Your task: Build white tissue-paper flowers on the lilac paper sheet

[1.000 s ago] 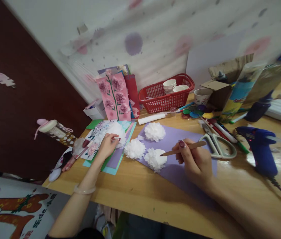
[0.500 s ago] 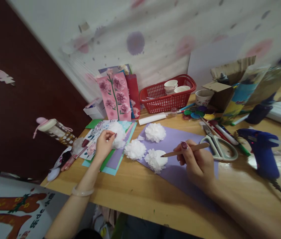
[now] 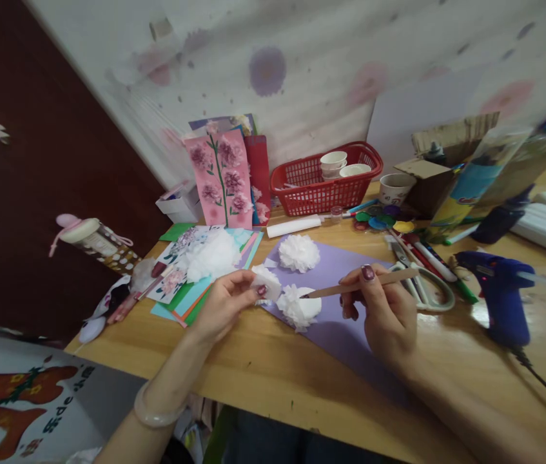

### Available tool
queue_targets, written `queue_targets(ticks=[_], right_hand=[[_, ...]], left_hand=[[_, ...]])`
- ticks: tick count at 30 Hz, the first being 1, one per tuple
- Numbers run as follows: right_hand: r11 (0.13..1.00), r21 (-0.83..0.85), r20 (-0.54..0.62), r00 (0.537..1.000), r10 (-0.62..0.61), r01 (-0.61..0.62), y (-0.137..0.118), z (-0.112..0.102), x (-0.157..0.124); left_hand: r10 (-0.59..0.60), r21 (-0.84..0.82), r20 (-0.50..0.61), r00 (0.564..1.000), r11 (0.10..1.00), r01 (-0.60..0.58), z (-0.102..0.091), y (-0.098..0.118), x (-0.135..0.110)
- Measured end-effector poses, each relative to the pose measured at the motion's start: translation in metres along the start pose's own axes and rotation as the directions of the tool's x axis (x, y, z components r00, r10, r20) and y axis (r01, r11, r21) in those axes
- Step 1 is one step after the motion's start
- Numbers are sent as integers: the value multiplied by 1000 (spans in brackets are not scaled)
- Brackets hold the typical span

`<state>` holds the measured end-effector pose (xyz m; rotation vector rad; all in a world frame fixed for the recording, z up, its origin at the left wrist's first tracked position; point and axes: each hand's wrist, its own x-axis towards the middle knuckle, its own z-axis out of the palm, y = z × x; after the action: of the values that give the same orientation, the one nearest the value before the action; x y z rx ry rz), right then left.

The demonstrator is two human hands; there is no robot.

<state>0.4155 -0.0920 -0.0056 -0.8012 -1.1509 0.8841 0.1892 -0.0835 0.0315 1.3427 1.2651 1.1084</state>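
My left hand (image 3: 236, 298) pinches a small piece of white tissue paper (image 3: 271, 289) between thumb and fingertip, in front of a white paper flower that it mostly hides. My right hand (image 3: 383, 309) grips a slim wooden stick (image 3: 338, 288) like a pen. The stick's dark tip rests at a partly covered white flower (image 3: 296, 312), where ruffled tissue fills the left side and a smooth white disc shows at right. A fuller white paper flower (image 3: 299, 253) lies behind it on the purple sheet (image 3: 345, 322). Left of these, a heap of white tissue pieces (image 3: 214, 254) sits on coloured papers.
A red basket (image 3: 325, 193) holding white cups stands at the back beside a pink flower card (image 3: 222, 177). Scissors (image 3: 425, 287), markers (image 3: 432, 258) and a blue glue gun (image 3: 499, 290) with its cord lie at right. A bottle (image 3: 98, 241) is at left.
My left hand has moved right from the tissue heap to beside the flowers, bringing a tissue piece along. The stick stays at the partly covered flower. The view has shifted slightly.
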Motion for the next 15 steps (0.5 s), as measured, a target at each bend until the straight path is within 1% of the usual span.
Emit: queue_targets(ticks=[2,3,5,7,8,9,12,15], right_hand=[[1000,0,34,999,3,-3,-1,1,-1],[1000,-6,46,999,2,-2,-1,1,-1],[1000,-20,55,998,-4,5,0,0,-1],[999,-32,51,999,-9,11,1,0,-1],[999,-39,49,999,-10,12,1,-1,-1],[999,-46,49,999,-11,14,1,-1,-1],[998,-64,55,998,4,0,1,-1,-1],[998,-66,59,998,27,-23,3,-1,-1]], left_hand=[[24,44,30,999,999,-25,6,1,-4],[32,73,24,999,997,-34,5,0,-4],[3,139,-27,1000,990,0,-3,-4,-2],[-67,207,-117,991,974,90,-21,-11,3],[-115,236,-173,978,959,155,-32,-15,5],[-131,240,-208,969,954,180,-43,-19,7],[-161,238,-254,954,945,223,-72,-31,9],[-170,260,-261,950,936,239,-91,-37,6]])
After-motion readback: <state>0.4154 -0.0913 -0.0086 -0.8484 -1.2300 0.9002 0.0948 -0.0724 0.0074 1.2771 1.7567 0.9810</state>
